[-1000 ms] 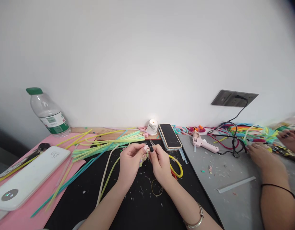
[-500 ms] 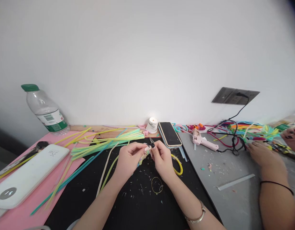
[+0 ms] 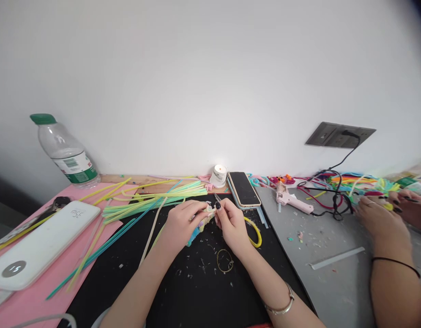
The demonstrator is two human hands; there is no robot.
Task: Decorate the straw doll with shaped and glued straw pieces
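My left hand [image 3: 181, 225] is closed around a small fuzzy pastel piece [image 3: 198, 228] of blue, pink and yellow, held just above the black mat [image 3: 196, 291]. My right hand [image 3: 230, 223] pinches a thin metal tool [image 3: 217, 199] whose tip points up and away; its fingertips meet the left hand's at the pastel piece. A yellow loop [image 3: 254, 230] lies right behind my right hand. A thin wire ring [image 3: 225, 261] rests on the mat below my wrists.
Long pastel sticks [image 3: 152, 200] fan out to the left. A lit candle [image 3: 219, 175], a phone [image 3: 242, 189] and a pink glue gun [image 3: 292, 200] stand at the back. A water bottle [image 3: 65, 155] and white case [image 3: 43, 243] sit left. Another person's hands [image 3: 381, 218] work at right.
Both my hands have sunk a little toward the mat and stayed joined at the pastel piece, more of which now shows below my left hand. The other person's hands have drawn closer together.
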